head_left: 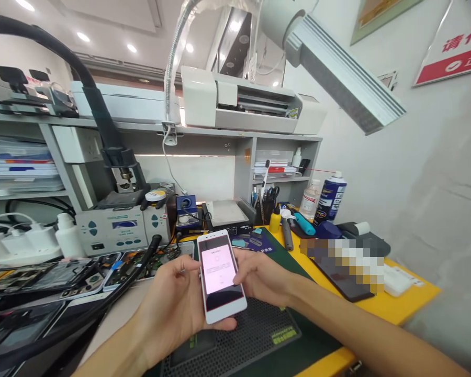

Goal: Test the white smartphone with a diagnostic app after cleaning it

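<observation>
Working a white phone (220, 277) held up over the black mat (255, 337), near the bench (410, 303)'s front edge. Left hand (175, 301) half-closed, cupped under the phone, thumb on its left side, fingertips poking out past the bottom right. Right hand (265, 277) loosely curled at the phone's right side, thumb over the lower screen; pressing or just hovering, can't tell. Screen lit, pale dialog box up, text too small to read. Step looks like handling that prompt. Next move calls for a steady left palm and a light, accurate right thumb. Opened devices (55, 269) crowd the bench's left side.
</observation>
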Available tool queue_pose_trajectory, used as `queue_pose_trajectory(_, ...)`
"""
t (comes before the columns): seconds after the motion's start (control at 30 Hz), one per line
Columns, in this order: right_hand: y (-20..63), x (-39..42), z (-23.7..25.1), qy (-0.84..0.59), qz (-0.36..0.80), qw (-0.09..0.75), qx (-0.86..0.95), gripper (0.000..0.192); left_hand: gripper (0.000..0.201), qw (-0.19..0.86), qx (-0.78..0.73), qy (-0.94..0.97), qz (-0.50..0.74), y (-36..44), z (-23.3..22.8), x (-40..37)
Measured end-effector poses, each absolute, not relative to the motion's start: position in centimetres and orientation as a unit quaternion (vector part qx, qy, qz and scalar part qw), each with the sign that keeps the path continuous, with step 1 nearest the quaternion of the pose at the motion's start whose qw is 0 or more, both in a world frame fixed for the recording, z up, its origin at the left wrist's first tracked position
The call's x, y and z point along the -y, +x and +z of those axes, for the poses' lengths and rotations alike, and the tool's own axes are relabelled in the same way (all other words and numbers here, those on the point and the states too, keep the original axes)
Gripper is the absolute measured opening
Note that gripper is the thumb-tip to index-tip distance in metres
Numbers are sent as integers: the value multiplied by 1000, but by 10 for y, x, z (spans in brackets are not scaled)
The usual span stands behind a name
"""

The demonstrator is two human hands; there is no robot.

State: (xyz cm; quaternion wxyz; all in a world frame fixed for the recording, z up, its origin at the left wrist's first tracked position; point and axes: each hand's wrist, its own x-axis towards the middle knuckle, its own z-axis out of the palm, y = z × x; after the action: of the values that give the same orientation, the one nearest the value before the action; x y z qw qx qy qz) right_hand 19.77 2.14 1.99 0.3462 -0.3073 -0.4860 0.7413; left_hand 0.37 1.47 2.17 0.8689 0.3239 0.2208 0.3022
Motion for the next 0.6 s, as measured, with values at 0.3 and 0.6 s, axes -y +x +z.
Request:
queue_pose_trajectory(0.3,195,-16,21,-317,715,370,501,55,48,858,-229,333,317,4,19,-11)
queue_pose_trajectory(0.6,193,-21,16,-344,712,373,485,52,57,855,-251,318,325,13,14,-13)
